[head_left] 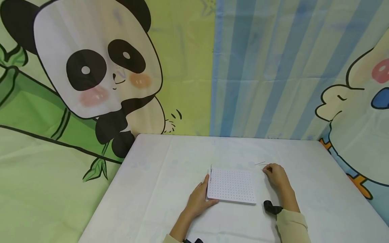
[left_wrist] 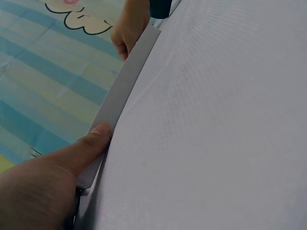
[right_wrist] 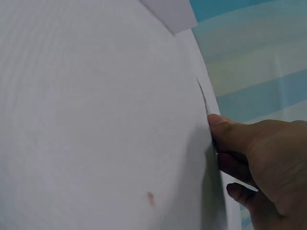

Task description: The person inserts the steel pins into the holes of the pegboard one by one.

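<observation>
A square white board with a grid of small holes (head_left: 232, 185) lies on the white table. My left hand (head_left: 198, 199) holds its near left corner, fingers along the left side and thumb against the front edge (left_wrist: 122, 91). A few thin needle-like pins (head_left: 211, 172) stand at the board's far left corner. To the right of the board, my right hand (head_left: 276, 173) is low over the table, its thumb and forefinger pinched at the end of a thin pin (right_wrist: 202, 93). Another thin pin (head_left: 260, 163) lies just left of those fingertips.
The white-covered table (head_left: 158, 209) reaches back to a printed curtain with a panda (head_left: 100, 67) and blue stripes (head_left: 258, 67). A dark camera mount (head_left: 272, 207) sits on the right wrist. A small reddish spot (right_wrist: 150, 197) marks the tablecloth near the right hand.
</observation>
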A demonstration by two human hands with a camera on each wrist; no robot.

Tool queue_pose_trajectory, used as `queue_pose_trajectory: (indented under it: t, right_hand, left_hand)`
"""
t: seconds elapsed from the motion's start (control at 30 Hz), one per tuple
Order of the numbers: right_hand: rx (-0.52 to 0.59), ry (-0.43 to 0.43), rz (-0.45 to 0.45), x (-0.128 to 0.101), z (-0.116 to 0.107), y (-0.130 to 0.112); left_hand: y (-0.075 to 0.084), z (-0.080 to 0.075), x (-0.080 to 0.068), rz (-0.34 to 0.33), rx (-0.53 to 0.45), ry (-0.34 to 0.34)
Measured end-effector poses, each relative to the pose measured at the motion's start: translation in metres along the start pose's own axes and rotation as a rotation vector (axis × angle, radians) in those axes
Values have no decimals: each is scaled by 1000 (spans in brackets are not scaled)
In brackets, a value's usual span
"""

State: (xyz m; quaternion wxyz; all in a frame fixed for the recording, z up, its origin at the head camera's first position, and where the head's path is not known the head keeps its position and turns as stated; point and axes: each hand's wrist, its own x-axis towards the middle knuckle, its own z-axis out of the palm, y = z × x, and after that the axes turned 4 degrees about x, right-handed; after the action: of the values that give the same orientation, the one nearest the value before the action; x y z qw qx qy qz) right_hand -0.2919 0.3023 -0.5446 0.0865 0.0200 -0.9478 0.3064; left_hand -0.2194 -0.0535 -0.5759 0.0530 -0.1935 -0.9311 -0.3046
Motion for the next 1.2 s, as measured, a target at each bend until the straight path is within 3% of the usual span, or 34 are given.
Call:
queue_pose_trajectory:
  t: [0.2,0.5,0.8,0.9,1.2]
  right_hand:
    - [51,-141,-19,-8,-8,-19]
    - [289,-64,-146,-18,4,-73]
    - [596,-86,-258,-28,45,-125]
    - [611,-85,-295,-32,61,-139]
    - [517,-74,-429,-38,87,-166]
  left_hand:
    - [1,0,0,8,-1,5]
    - [0,0,0,16,9,-6]
    - [0,1,0,13,-6,4]
    - [-1,2,-1,23,-17,11]
    - [-2,-1,0,32,-35,3]
